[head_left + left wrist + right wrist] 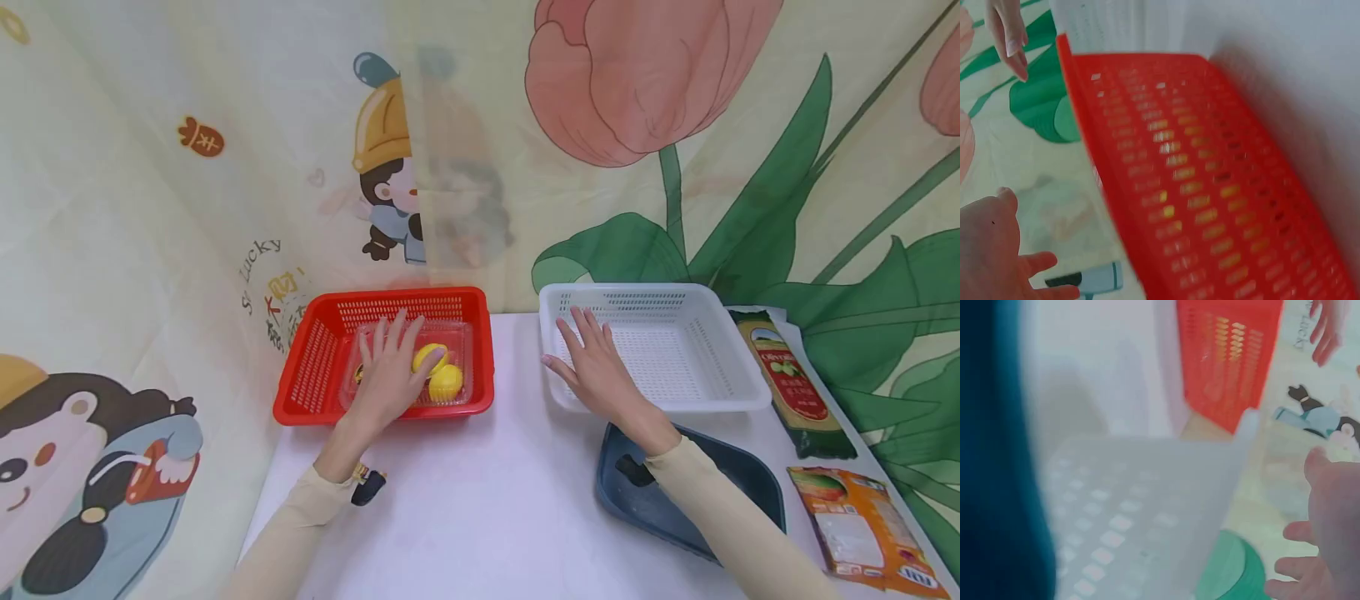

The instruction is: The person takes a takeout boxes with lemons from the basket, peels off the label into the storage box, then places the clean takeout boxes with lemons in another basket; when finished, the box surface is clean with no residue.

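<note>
My left hand hovers over the red basket, fingers spread and holding nothing. Inside that basket sits a clear plastic tray with two yellow rounded things, one ribbed at its lower side and one smoother; the hand partly covers the tray. Over the left side of the white basket is my right hand, fingers extended, with nothing in it. In the left wrist view the red basket's slotted wall shows, and the hand is beside its rim. Both baskets stand upright on the white table.
A dark blue tray lies under my right forearm. Along the right side are a green and red olive-printed packet and an orange packet. Printed curtains hang behind and at the left of the table.
</note>
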`<action>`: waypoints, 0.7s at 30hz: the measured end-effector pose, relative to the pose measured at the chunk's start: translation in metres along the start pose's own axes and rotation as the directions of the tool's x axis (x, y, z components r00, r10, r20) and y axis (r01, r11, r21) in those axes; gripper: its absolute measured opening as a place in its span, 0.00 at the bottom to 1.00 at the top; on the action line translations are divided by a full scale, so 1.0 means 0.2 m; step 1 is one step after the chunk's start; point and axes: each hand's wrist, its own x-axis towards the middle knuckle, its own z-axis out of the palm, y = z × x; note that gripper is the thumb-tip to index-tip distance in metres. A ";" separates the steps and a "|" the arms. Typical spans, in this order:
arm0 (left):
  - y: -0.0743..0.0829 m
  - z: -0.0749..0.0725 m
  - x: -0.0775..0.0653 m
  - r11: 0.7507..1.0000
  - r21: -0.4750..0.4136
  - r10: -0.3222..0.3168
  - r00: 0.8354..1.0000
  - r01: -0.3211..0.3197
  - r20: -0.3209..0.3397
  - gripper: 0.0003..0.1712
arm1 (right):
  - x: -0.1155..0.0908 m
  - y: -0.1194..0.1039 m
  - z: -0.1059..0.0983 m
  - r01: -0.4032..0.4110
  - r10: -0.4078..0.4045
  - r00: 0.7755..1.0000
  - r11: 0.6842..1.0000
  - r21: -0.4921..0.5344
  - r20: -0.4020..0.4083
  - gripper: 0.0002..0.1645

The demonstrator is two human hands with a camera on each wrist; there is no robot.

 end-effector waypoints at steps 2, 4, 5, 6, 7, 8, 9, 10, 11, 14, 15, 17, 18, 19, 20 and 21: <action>-0.03 -0.05 0.01 1.000 -0.027 -0.015 1.000 0.015 -0.012 0.45 | 0.03 -0.04 -0.01 0.014 -0.014 1.000 1.000 0.012 -0.009 0.45; -0.07 -0.09 0.02 0.997 -0.068 -0.036 0.999 0.034 -0.021 0.45 | 0.06 -0.09 -0.02 0.028 -0.028 0.999 0.999 0.033 -0.021 0.44; -0.09 -0.11 0.03 0.995 -0.087 -0.045 0.999 0.043 -0.026 0.45 | 0.07 -0.11 -0.02 0.034 -0.033 0.999 0.998 0.043 -0.024 0.44; -0.11 -0.13 0.04 0.993 -0.100 -0.060 0.998 0.057 -0.026 0.45 | 0.08 -0.13 -0.03 0.038 -0.037 0.999 0.997 0.061 -0.027 0.43; -0.13 -0.15 0.04 0.990 -0.118 -0.075 0.997 0.071 -0.026 0.45 | 0.10 -0.15 -0.03 0.043 -0.041 0.999 0.996 0.072 -0.032 0.43; -0.15 -0.17 0.05 0.987 -0.135 -0.090 0.996 0.086 -0.024 0.45 | 0.11 -0.17 -0.03 0.045 -0.042 0.999 0.995 0.085 -0.035 0.42; -0.17 -0.19 0.05 0.984 -0.149 -0.103 0.994 0.099 -0.022 0.44 | 0.12 -0.19 -0.03 0.049 -0.045 0.998 0.994 0.101 -0.040 0.42; -0.19 -0.21 0.06 0.980 -0.165 -0.118 0.993 0.113 -0.019 0.44 | 0.13 -0.20 -0.02 0.050 -0.046 0.998 0.993 0.110 -0.041 0.41; -0.20 -0.23 0.06 0.974 -0.185 -0.134 0.991 0.129 -0.014 0.44 | 0.14 -0.22 -0.02 0.052 -0.047 0.998 0.991 0.121 -0.044 0.40; -0.25 -0.28 0.07 0.954 -0.242 -0.180 0.984 0.178 0.012 0.44 | 0.17 -0.27 0.01 0.056 -0.048 0.997 0.986 0.156 -0.054 0.38; -0.27 -0.29 0.07 0.946 -0.258 -0.196 0.980 0.195 0.024 0.45 | 0.18 -0.28 0.02 0.058 -0.049 0.997 0.984 0.170 -0.054 0.38; -0.30 -0.32 0.08 0.928 -0.284 -0.233 0.971 0.240 0.059 0.48 | 0.20 -0.31 0.04 0.057 -0.048 0.998 0.979 0.194 -0.047 0.37; -0.31 -0.33 0.09 0.919 -0.291 -0.255 0.964 0.267 0.078 0.49 | 0.22 -0.32 0.05 0.055 -0.047 0.998 0.976 0.210 -0.042 0.36; -0.32 -0.34 0.09 0.906 -0.301 -0.279 0.955 0.297 0.101 0.51 | 0.23 -0.33 0.07 0.050 -0.044 0.998 0.973 0.226 -0.034 0.36; -0.34 -0.35 0.10 0.892 -0.309 -0.304 0.944 0.328 0.126 0.52 | 0.24 -0.35 0.08 0.046 -0.041 0.999 0.969 0.241 -0.028 0.36; -0.35 -0.36 0.10 0.878 -0.315 -0.328 0.933 0.360 0.151 0.54 | 0.25 -0.36 0.10 0.042 -0.039 0.999 0.967 0.251 -0.020 0.36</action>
